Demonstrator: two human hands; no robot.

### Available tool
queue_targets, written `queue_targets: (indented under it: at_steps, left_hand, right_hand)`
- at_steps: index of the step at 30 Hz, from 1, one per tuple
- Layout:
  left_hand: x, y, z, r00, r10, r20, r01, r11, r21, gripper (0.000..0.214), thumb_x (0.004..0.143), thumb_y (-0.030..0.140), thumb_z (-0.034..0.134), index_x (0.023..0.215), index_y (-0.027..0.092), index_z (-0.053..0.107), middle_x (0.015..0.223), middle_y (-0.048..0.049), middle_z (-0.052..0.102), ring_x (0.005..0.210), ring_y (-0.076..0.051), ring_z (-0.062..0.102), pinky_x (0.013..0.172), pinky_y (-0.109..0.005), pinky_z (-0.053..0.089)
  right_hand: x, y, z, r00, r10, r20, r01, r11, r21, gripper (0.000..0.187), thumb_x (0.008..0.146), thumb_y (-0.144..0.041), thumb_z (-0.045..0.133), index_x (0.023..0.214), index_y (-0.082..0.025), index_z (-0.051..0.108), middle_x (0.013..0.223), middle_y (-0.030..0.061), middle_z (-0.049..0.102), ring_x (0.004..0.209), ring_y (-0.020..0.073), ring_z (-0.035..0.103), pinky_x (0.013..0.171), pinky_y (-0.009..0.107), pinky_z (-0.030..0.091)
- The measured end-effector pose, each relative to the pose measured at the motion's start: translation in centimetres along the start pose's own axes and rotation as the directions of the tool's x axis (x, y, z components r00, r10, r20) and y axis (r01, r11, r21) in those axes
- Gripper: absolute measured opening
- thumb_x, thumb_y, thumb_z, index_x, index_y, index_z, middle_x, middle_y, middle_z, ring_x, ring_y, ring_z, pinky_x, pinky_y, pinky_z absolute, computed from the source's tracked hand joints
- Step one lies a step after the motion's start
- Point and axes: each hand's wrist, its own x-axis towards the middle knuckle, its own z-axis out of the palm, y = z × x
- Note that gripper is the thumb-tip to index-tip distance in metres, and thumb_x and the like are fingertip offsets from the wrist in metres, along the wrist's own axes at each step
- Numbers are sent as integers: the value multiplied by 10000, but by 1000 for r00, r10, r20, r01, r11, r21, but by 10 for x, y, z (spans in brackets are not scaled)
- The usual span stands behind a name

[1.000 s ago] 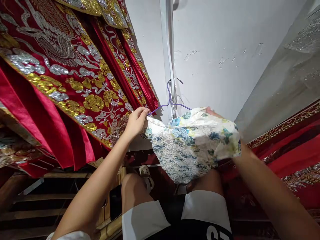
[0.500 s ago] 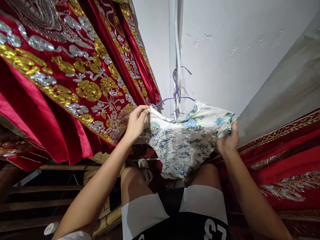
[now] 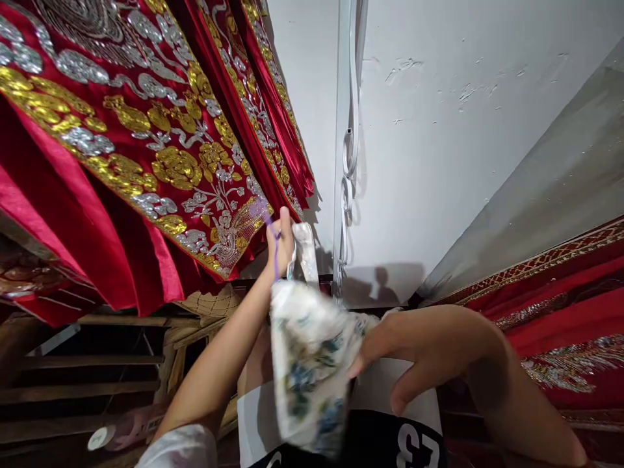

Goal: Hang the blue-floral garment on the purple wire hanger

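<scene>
A white floral shirt (image 3: 312, 364), blurred by motion, hangs turned and folded in front of my lap. My left hand (image 3: 281, 244) is closed on the shirt's upper part, with a white strip of its cloth beside the fingers. The purple hanger (image 3: 275, 250) runs across that hand and down into the shirt; its top is smeared. Over the shirt's right side, my right hand (image 3: 414, 344) bends inward, thumb and fingers apart. Its fingertips are close to the fabric, though whether they touch it I cannot tell.
Red embroidered drapes (image 3: 175, 166) hang at left, and more red cloth (image 3: 550, 325) lies at right. A white metal scroll frame (image 3: 345, 162) stands against the white wall (image 3: 439, 162). Lower left are wooden slats (image 3: 92, 390) and a pinkish bottle with a white cap (image 3: 100, 438).
The shirt has come down and toward me, turned from spread wide to folded. The hanger has swung left. My right hand has released the sleeve and moved inward; my left hand has dropped slightly.
</scene>
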Motion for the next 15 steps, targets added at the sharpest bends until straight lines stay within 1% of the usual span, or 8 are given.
queue_targets:
  at_steps: [1,2,4,6,9,11,13,15]
  left_hand:
    - [-5,-4,6,998,-55,3,55,996,-73,653,1004,693,251,525,252,299,509,19,326,492,-140,364,501,-308,351]
    - [-10,-5,12,996,-87,19,89,984,-155,685,1000,713,135,510,254,274,504,12,316,492,-143,374,513,-314,382]
    - [-18,-1,24,990,-104,99,132,932,-337,726,982,721,17,479,249,243,497,2,301,507,-146,414,585,-329,466]
    - [-28,12,34,960,-125,249,235,841,-487,743,979,740,80,473,237,289,508,-11,356,551,-154,485,689,-352,531]
    - [-47,35,41,860,-190,473,442,741,-505,678,970,743,276,652,209,547,688,-60,606,748,-205,654,810,-386,575]
    - [-59,43,38,789,-186,586,519,712,-472,568,953,710,418,923,194,655,936,-93,715,949,-249,705,888,-402,573]
    - [-65,41,30,737,-110,667,488,769,-412,526,928,654,541,1177,202,646,1150,-110,721,1107,-276,690,968,-416,549]
    - [-66,28,18,755,-84,650,309,920,-241,556,924,636,567,1289,221,630,1205,-116,722,1142,-283,685,980,-426,541]
  right_hand:
    - [4,5,6,997,25,77,-23,999,-30,400,764,-467,803,1092,-240,784,959,57,799,902,267,758,822,348,611]
    - [10,13,10,996,68,59,-63,994,-84,410,832,-432,749,1197,-244,746,1078,75,789,997,273,747,895,364,594]
    - [26,34,14,966,98,-238,-156,959,-237,620,874,-380,703,1462,-256,550,1406,127,647,1288,326,616,1072,464,501]
    - [44,58,17,860,-43,-509,-203,885,-419,924,836,-354,727,1623,-250,254,1622,174,393,1483,381,387,1180,573,352]
    - [65,89,27,733,-289,-616,-218,758,-615,1125,796,-303,697,1649,-198,-28,1648,229,280,1492,424,322,1159,617,316]
    - [68,101,34,659,-374,-652,-229,726,-648,1082,775,-282,653,1644,-193,16,1539,227,427,1378,423,449,1076,581,397]
    - [59,106,37,607,-369,-704,-268,739,-618,931,737,-284,638,1590,-223,269,1320,180,586,1192,399,566,971,529,462]
    - [44,104,33,544,-266,-796,-375,772,-514,707,714,-308,642,1409,-249,527,1118,140,628,1027,372,609,883,491,490]
